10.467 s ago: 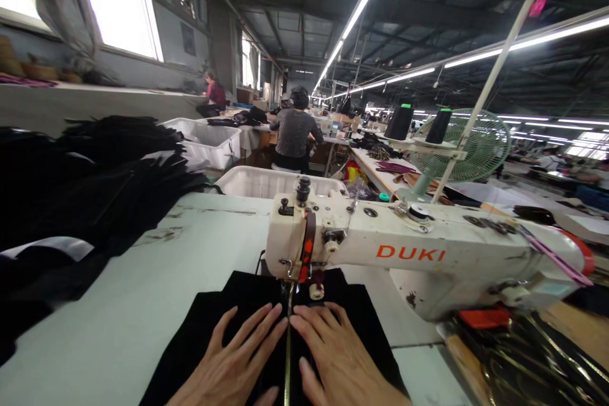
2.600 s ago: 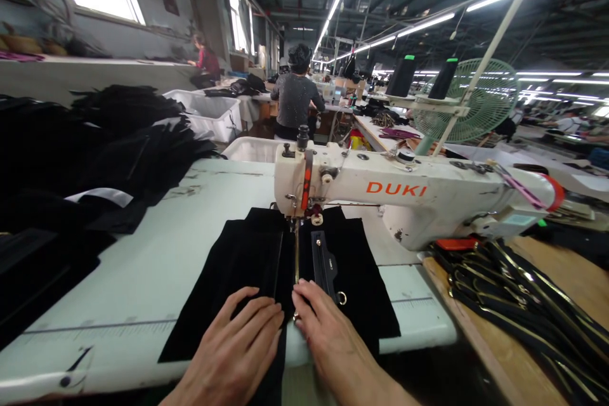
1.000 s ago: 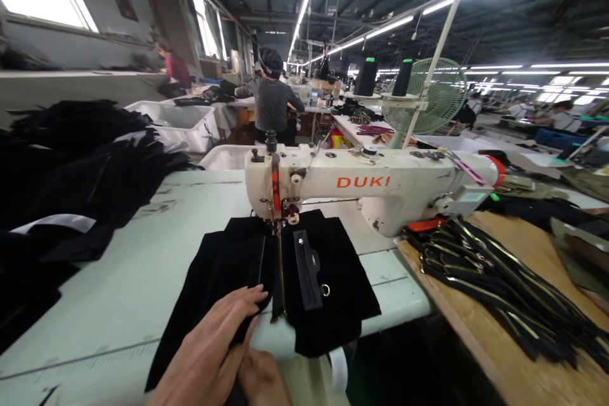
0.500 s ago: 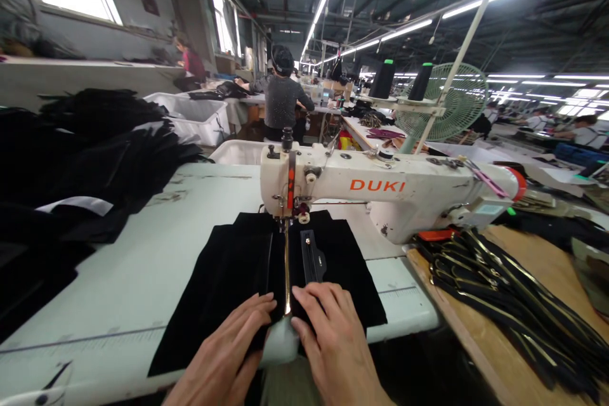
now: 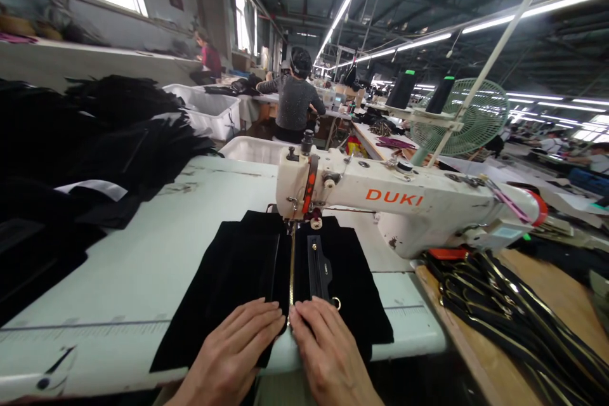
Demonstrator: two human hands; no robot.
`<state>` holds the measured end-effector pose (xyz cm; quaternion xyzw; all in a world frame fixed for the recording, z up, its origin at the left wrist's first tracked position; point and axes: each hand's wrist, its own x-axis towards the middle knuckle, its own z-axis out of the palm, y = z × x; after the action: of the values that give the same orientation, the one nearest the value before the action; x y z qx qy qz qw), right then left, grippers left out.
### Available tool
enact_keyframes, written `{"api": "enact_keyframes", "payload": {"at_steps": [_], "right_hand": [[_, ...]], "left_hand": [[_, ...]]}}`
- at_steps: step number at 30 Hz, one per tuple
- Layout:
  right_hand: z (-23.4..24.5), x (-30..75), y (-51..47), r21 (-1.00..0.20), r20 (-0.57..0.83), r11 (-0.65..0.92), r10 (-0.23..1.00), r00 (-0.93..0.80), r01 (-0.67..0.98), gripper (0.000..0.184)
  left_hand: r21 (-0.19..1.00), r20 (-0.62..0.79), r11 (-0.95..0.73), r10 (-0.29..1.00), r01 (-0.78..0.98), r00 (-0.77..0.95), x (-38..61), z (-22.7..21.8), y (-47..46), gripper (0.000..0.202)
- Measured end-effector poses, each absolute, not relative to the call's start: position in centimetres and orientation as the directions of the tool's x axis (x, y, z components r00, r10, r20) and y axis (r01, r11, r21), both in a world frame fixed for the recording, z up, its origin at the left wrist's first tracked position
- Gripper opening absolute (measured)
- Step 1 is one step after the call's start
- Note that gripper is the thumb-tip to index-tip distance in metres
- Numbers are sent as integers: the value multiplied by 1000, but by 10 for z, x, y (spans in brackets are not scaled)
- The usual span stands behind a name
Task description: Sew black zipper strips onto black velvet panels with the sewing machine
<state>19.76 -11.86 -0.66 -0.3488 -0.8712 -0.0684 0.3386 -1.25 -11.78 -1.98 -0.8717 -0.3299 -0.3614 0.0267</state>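
A black fabric panel (image 5: 238, 279) lies under the needle area of a white sewing machine (image 5: 352, 187) marked DUKI. A gold-toothed zipper (image 5: 292, 266) runs down its middle from the presser foot. My left hand (image 5: 233, 349) rests on the fabric left of the zipper, fingers stretched flat and side by side. Just right of the zipper's near end lies my right hand (image 5: 328, 349), fingers extended over the cloth, its thumb beside them. A small zipped pocket piece with a label (image 5: 320, 266) and a gold ring (image 5: 337, 303) show beyond the right hand. Fabric beneath both palms is hidden.
Piled black fabric pieces (image 5: 104, 133) cover the table's left side. Black strips with gold zipper teeth (image 5: 504, 304) lie on a wooden board at right. Behind the machine are white bins (image 5: 204, 111), thread cones (image 5: 402, 90), a fan (image 5: 480, 115) and a seated person (image 5: 297, 101).
The view has shifted, moving the scene rightward. Both hands have drawn closer together at the zipper's near end, my right fingers nearer its thumb. A gold ring now shows beside the right hand.
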Motion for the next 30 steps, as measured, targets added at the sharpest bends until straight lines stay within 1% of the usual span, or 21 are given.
{"api": "enact_keyframes", "payload": {"at_steps": [3,4,6,8,10,13,14,16,18,20,22,24,27,29,30], "right_hand": [[-2,197,-116,-321,522,668,716,-463,672,24],[-1,197,-115,-374,479,636,755,-447,675,23],[1,197,-112,-415,446,614,781,-438,671,26],[3,197,-109,-394,450,639,761,-468,660,30],[7,198,-106,-359,426,670,737,-524,650,28],[14,199,-102,-332,350,692,721,-597,641,20],[16,199,-101,-330,348,693,721,-600,641,18],[16,198,-101,-334,389,683,727,-565,650,13],[12,196,-101,-351,456,669,733,-505,655,10],[7,194,-102,-375,496,668,731,-469,643,10],[4,194,-103,-382,503,674,725,-470,632,13],[3,195,-103,-364,497,685,716,-491,631,13],[5,197,-104,-337,493,701,700,-517,629,9],[6,197,-104,-340,496,700,701,-513,628,8],[5,197,-104,-349,496,695,707,-505,629,8]], "left_hand": [[176,655,-793,537,584,531,-8,-8,-115,55],[175,664,-795,531,581,527,-6,-3,-114,53],[160,678,-804,512,573,528,-4,6,-112,49],[139,679,-807,500,574,538,-2,11,-111,48],[126,670,-812,493,570,554,-3,11,-111,50],[159,662,-803,519,575,541,-5,3,-113,57],[178,655,-793,537,582,532,-6,-1,-114,60],[225,648,-770,575,597,499,-7,-10,-116,62],[265,652,-756,598,599,466,-6,-17,-118,60],[298,661,-747,611,595,436,-6,-22,-119,58],[316,665,-743,617,590,420,-5,-24,-119,58],[331,667,-742,621,583,412,-6,-23,-119,56],[351,669,-730,634,586,389,-9,-19,-117,43],[342,674,-738,624,582,395,-11,-18,-116,38],[329,673,-747,614,578,411,-12,-17,-116,40]]}}
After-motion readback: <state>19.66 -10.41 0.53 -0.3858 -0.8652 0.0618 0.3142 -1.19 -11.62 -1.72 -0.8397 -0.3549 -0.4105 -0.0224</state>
